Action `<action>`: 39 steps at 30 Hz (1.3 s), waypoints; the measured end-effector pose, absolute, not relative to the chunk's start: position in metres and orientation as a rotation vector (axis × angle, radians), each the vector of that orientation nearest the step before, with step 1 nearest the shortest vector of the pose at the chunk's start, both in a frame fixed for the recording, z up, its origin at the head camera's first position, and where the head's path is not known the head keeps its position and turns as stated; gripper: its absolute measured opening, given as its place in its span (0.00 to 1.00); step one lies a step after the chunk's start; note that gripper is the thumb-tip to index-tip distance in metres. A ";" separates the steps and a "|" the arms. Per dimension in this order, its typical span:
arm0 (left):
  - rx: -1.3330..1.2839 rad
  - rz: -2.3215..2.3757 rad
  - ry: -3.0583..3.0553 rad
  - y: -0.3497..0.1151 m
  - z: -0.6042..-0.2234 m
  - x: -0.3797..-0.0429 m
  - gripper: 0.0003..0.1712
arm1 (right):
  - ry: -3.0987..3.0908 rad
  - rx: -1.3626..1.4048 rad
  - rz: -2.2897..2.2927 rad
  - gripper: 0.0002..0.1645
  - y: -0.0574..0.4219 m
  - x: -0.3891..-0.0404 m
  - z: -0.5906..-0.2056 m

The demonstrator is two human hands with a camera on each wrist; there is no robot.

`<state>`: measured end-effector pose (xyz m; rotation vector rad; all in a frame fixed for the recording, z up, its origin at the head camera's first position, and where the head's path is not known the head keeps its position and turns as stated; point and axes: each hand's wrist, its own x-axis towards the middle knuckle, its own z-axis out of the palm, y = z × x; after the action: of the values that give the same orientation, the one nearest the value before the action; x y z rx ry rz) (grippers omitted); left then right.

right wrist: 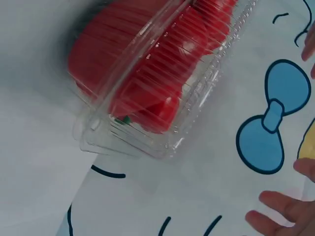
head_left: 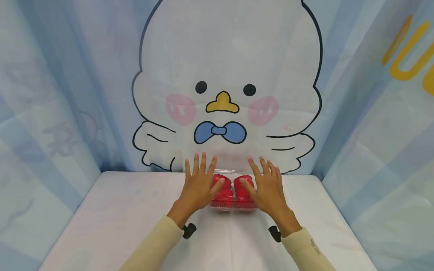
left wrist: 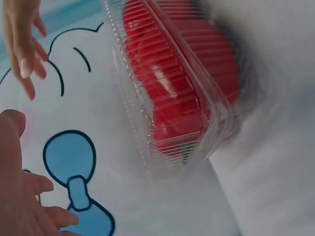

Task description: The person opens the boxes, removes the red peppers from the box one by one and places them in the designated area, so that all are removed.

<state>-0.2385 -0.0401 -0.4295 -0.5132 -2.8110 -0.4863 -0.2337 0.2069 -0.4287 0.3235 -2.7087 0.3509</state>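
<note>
A clear plastic clamshell box [head_left: 222,204] with ridged sides stands near the far edge of the table, its lid down. Inside are two glossy red rounded items [head_left: 243,194]; a bit of green shows beneath one in the right wrist view, and their exact kind is unclear. My left hand [head_left: 200,188] hovers over the box's left side, fingers spread. Over its right side is my right hand [head_left: 270,190], likewise with straight, spread fingers. In both wrist views the box [left wrist: 222,118] sits apart from the fingers, and neither hand holds anything.
The box rests on a white-covered table [head_left: 135,218]. Behind it hangs a curtain [head_left: 223,45] printed with a white bird wearing a blue bow tie. Pale blue striped cloth [head_left: 44,113] encloses both sides. A black wrist mount [head_left: 189,231] shows under each forearm.
</note>
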 end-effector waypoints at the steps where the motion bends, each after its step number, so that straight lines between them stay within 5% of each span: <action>1: -0.500 -0.572 -2.794 -0.042 -0.431 -0.239 0.47 | -2.679 0.330 0.385 0.51 0.208 -0.233 -0.430; 21: -0.175 -1.828 -2.391 -0.071 -0.494 -0.250 0.29 | -2.322 0.401 0.806 0.33 0.204 -0.211 -0.473; 39: -0.084 -2.399 -2.090 -0.069 -0.535 -0.246 0.30 | -2.339 0.355 0.958 0.28 0.207 -0.193 -0.498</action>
<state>-0.2458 -0.0688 -0.5352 -0.0845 -2.0901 -2.3985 -0.1927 0.2069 -0.4980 0.3554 -2.3393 0.9578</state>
